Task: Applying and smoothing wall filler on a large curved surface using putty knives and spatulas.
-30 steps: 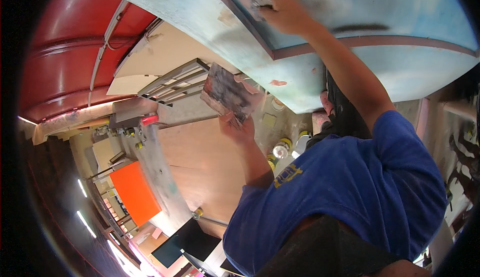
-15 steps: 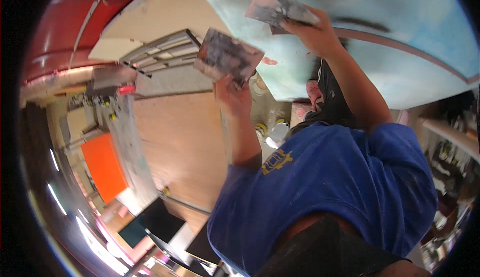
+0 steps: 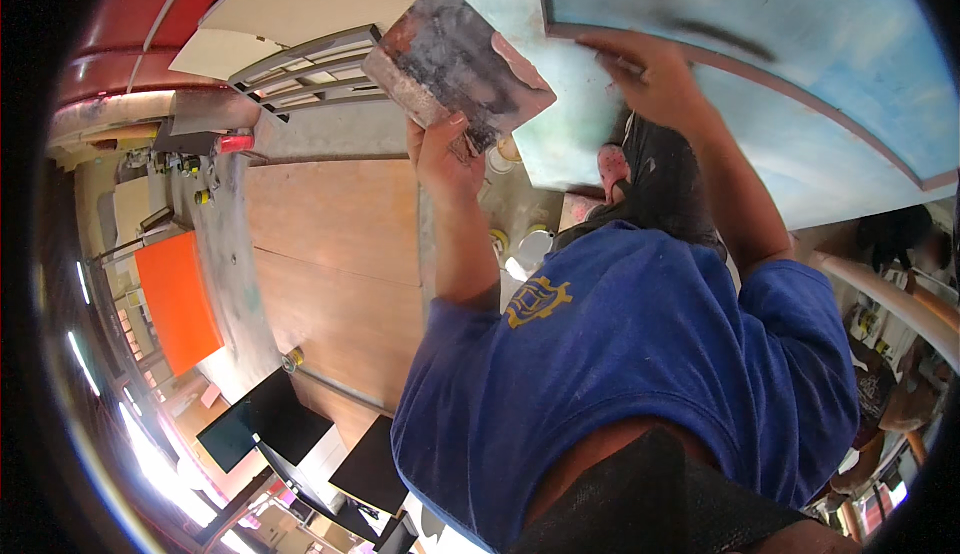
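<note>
blue paint, pale and streaky, covers the big curved panel (image 3: 800, 64) that fills the top right of the view. the right hand (image 3: 650, 74) lies against that panel, just under its reddish-brown border strip (image 3: 720, 79), with the fingers curled together; whether they pinch anything small between them cannot be told, since the hand is blurred. the left hand (image 3: 445, 159) grips a flat, square board (image 3: 455, 64) smeared with dark grey and rusty stains, thumb on the near face and fingers closed around the lower edge. the board is held up and tilted, its upper corner close against the left edge of the blue panel. both arms come out of a blue short-sleeved shirt (image 3: 640, 374) with a yellow emblem on the chest. below the hands, brown wooden sheets (image 3: 330, 254) lie flat on the floor, with an orange sheet (image 3: 180, 299) to their left and black panels (image 3: 265, 419) near the lower edge. small round tins (image 3: 535, 249) stand just beside the left forearm.
</note>
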A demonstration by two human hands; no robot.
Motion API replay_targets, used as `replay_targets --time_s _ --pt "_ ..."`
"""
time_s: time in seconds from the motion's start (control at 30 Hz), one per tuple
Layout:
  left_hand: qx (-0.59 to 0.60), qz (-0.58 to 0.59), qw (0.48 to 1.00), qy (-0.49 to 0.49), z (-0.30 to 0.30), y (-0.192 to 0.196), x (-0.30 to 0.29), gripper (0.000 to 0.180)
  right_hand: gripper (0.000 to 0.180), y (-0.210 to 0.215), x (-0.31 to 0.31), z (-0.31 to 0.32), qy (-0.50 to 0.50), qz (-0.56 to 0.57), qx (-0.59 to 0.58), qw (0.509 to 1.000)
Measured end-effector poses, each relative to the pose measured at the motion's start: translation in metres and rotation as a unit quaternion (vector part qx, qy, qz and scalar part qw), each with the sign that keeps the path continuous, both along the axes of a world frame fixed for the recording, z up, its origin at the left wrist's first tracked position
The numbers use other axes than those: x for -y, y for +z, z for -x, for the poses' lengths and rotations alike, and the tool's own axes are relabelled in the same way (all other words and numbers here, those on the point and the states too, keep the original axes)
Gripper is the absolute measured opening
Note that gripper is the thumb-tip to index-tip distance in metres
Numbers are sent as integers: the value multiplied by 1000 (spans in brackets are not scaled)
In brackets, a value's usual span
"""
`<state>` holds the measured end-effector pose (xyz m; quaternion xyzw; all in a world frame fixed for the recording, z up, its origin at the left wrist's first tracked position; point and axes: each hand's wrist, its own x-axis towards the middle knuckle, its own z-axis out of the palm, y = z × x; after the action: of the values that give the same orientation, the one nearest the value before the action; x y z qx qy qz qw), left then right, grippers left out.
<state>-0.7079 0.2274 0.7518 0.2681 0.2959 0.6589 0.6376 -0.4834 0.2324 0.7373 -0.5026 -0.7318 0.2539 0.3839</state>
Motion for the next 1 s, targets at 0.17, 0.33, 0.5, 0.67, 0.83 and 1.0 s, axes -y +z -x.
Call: replay_targets --time_s 0.17,0.33,0.5,0.67,0.83,1.0 --pt "-135 -21 988 -71 0 -3 -9 54 36 35 -8 12 23 -191 105 976" --pt "-219 -25 964 145 24 -40 -8 45 28 7 4 27 139 -177 87 970" --pt "-215 -87 962 145 70 -22 -19 44 24 -74 -29 12 -115 -6 -217 969" --pt "-217 2 967 133 63 -9 -4 52 28 -90 -76 14 -242 62 -333 909" --pt "-185 72 972 124 75 -30 14 55 31 -70 -107 26 -256 76 -269 925" --pt "-211 77 968 109 66 -31 18 54 33 -66 -152 31 -288 -109 -171 936"
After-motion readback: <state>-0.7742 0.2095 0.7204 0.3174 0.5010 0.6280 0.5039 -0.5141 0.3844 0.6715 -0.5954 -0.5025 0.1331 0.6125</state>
